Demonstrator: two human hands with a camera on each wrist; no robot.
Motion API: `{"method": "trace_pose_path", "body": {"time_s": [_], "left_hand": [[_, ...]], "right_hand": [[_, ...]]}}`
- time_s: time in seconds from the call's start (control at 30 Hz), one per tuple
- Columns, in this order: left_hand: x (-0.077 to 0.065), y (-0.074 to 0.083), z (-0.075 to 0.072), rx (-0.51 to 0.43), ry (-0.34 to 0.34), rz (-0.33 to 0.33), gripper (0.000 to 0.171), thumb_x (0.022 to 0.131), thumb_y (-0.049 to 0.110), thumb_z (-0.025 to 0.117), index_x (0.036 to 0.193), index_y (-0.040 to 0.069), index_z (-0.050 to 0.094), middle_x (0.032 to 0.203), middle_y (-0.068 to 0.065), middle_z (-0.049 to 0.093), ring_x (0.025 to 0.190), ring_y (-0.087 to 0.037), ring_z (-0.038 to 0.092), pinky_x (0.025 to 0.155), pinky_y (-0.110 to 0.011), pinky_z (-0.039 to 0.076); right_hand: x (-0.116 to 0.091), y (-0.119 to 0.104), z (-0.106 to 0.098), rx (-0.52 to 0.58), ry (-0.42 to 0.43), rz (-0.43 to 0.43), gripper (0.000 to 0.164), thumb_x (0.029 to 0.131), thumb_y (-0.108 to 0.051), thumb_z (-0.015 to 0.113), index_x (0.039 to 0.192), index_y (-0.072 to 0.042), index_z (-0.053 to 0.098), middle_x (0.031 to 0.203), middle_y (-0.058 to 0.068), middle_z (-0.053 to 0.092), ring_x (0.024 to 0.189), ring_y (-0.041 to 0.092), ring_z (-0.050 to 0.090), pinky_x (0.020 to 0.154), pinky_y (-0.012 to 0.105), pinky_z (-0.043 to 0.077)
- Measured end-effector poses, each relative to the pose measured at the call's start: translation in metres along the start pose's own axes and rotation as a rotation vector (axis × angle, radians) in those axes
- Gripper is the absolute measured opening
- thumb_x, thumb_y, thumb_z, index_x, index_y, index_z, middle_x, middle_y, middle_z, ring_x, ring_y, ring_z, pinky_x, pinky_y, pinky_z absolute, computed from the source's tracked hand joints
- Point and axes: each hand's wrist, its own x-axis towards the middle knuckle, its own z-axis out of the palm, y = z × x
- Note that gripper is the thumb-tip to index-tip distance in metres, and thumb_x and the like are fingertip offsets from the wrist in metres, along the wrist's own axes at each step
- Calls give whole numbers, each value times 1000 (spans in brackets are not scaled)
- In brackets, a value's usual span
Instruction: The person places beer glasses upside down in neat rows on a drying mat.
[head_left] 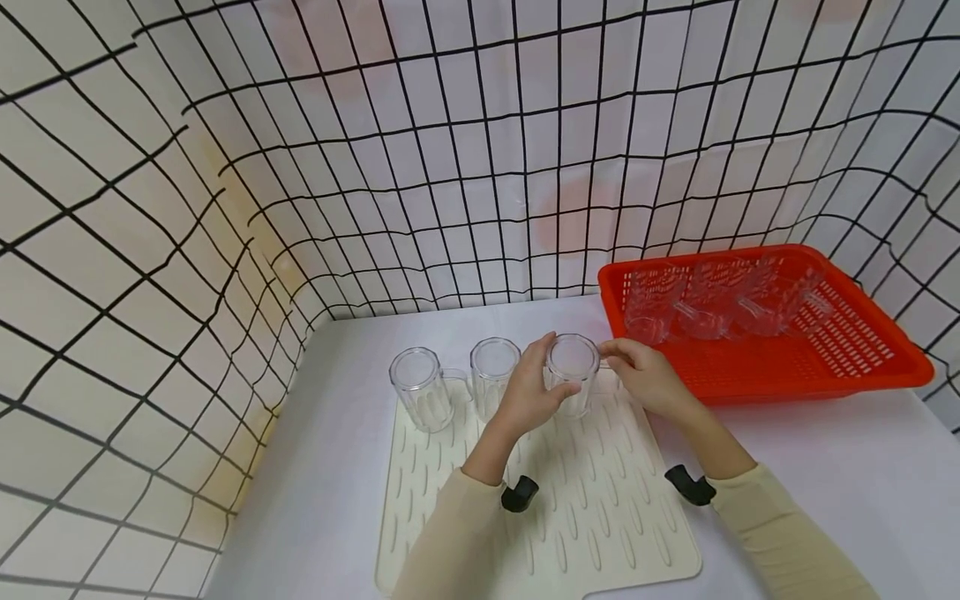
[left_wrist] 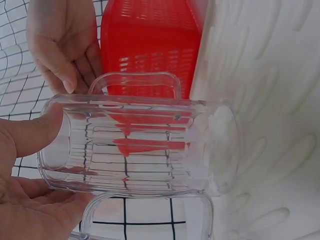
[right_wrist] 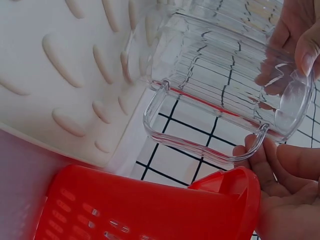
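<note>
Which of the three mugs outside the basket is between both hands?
The rightmost mug, nearest the red basket; the other two mugs stand to its left.

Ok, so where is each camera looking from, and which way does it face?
Head: worn on the head, facing forward and down over three clear mugs, a ridged mat and a red basket; left hand, right hand and sleeves show.
Left wrist: worn there, facing the mat's rightmost mug; both hands show partly.
Right wrist: worn there, facing that mug's handle side; both hands show partly.
Both wrist views share that mug and the basket.
</note>
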Motion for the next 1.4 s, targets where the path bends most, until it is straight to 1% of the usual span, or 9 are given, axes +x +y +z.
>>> {"method": "trace_pose_path", "body": {"time_s": [0.2,0.33,0.6,0.8,1.03,1.1,1.23,1.33,1.4], "left_hand": [[0,0,0,1,-7,-5,80,88,16,74,150,-2,27,150,-18,36,138,-28,36,112,-40,32],[-1,0,-1,-11,15,-16,80,89,16,72,151,-1,25,152,-18,33,140,-29,34,113,-41,30],[-5,4,-8,-52,55,-27,77,90,14,71,151,0,27,152,-17,34,137,-29,38,112,-40,33],[-21,7,-16,-100,100,34,71,91,9,68,149,-3,29,150,-19,36,131,-32,44,107,-39,39],[-49,5,-22,-171,183,116,63,91,4,67,145,-4,37,144,-19,45,133,-29,43,108,-37,38],[-55,4,-24,-188,204,133,60,91,3,67,143,-4,40,142,-17,47,133,-28,44,108,-36,38],[-69,-3,-24,-201,210,167,57,91,2,67,141,-3,43,140,-16,50,130,-29,47,107,-39,40],[-81,-9,-27,-201,192,168,56,90,3,68,141,-2,44,139,-14,52,129,-28,48,107,-41,40],[-89,-12,-29,-194,180,151,56,90,3,68,141,-1,45,138,-12,53,129,-27,48,107,-39,40]], "right_hand": [[-2,-2,2,9,8,-12,35,102,-11,48,134,3,53,132,25,55,122,44,50,100,59,41],[-2,-1,4,31,22,-28,36,102,-13,49,135,2,52,134,24,54,123,43,50,101,56,41],[-3,-4,2,55,50,-38,35,102,-8,47,135,5,50,134,26,53,124,43,49,101,55,41],[-6,-4,-3,83,72,-41,35,103,-8,45,135,4,50,133,26,54,123,42,50,102,53,41],[-12,2,-11,96,119,-29,34,103,-11,45,135,2,51,132,24,53,122,40,48,101,53,42],[-9,10,-14,94,143,-25,34,103,-14,47,134,0,52,131,22,54,121,40,48,100,53,42],[5,50,-20,131,210,-33,34,101,-20,53,133,-8,57,130,17,56,118,35,49,100,42,47],[16,82,-26,135,251,-20,34,100,-25,55,133,-16,58,132,10,56,119,29,48,98,31,48],[22,94,-31,92,268,2,35,100,-30,55,134,-21,58,132,7,55,119,26,48,94,25,49]]}}
